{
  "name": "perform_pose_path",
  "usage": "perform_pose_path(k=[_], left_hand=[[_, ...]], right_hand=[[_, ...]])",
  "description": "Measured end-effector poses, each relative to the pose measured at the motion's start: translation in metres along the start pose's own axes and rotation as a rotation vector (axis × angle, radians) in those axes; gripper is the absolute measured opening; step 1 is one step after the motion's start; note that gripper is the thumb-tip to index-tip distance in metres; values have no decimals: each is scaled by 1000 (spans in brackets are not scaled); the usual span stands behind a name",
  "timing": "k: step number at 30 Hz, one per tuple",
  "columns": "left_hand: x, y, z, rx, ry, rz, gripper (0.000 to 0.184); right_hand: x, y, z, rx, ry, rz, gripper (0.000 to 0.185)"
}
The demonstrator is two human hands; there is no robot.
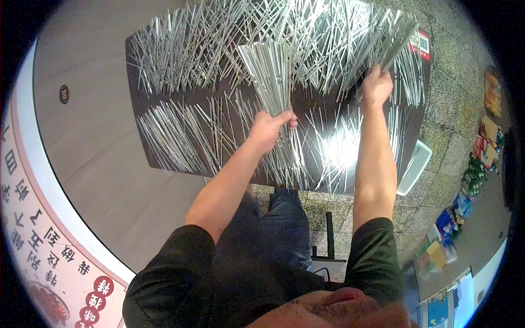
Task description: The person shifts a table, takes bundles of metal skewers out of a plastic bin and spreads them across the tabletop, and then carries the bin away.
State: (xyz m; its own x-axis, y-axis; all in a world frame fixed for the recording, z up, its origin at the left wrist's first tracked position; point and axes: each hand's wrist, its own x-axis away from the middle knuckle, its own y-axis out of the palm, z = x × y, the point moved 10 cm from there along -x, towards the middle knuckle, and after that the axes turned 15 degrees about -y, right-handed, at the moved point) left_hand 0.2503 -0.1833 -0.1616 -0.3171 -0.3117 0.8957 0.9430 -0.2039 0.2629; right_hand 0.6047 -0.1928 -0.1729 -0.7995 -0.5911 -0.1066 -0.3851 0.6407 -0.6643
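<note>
My left hand [269, 128] is closed round the lower part of a fanned bundle of thin metallic sticks [269, 74], which spreads out above it. My right hand [377, 86] grips a second bundle of sticks [398, 45] that points up and to the right. Many loose sticks [183, 49] lie crisscrossed over the far part of the dark table [210, 97]. Along the near edge are more sticks in rough rows, with a neater group [169, 136] at the left.
A red-and-white card with a square code [420, 45] lies at the table's right corner. A pale tray [414, 168] is beside the right edge. Packages and greenery [474, 177] line the far right. A wall sign [60, 240] stands at the left.
</note>
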Motion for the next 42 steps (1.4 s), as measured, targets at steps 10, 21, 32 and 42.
perform_pose_path(k=[10,21,32,42], left_hand=[[-4,1,-3,10,32,-80,11],[-1,-5,-10,34,-33,-37,13],[17,-11,-28,-50,23,-154,19],[71,-102,-78,1,141,88,29]], right_hand=[[-37,-57,38,297,23,-11,34],[-49,-61,65,452,-181,-197,47],[56,-81,-43,-12,-266,-234,36],[383,24,-166,-301,153,-732,36]])
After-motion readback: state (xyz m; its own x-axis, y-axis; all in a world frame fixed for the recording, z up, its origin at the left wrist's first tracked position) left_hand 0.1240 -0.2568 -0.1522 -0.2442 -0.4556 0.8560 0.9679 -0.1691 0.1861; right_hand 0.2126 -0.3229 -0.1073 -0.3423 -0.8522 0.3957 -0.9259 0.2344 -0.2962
